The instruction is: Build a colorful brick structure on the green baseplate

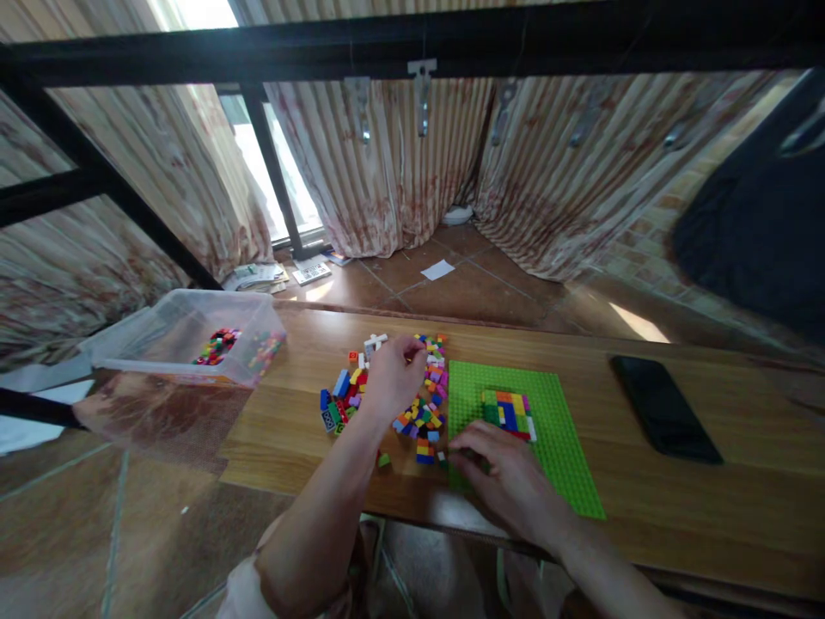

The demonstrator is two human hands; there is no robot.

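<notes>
My left hand (pixel 394 376) is over the loose building bricks (pixel 435 378), its thumb and fingers pinched together. Whatever lies between those fingertips is hidden. At the left edge of a green baseplate (pixel 567 430) is my right hand (pixel 506 473), palm down, fingers bent and slightly apart from the thumb. Just left of its fingertips lies a small white and green brick (pixel 442 459), beside a stacked orange, yellow and blue brick block (pixel 424 451). A multicoloured brick panel (pixel 510 413) sits on the baseplate, partly covered by my right hand.
Larger bricks (pixel 339 404) lie left of my left hand. A clear plastic box (pixel 174 344) with bricks in it stands at the table's left end. On the right is a black phone (pixel 663 408). A dark metal bar (pixel 412 43) crosses above the wooden table (pixel 284 438).
</notes>
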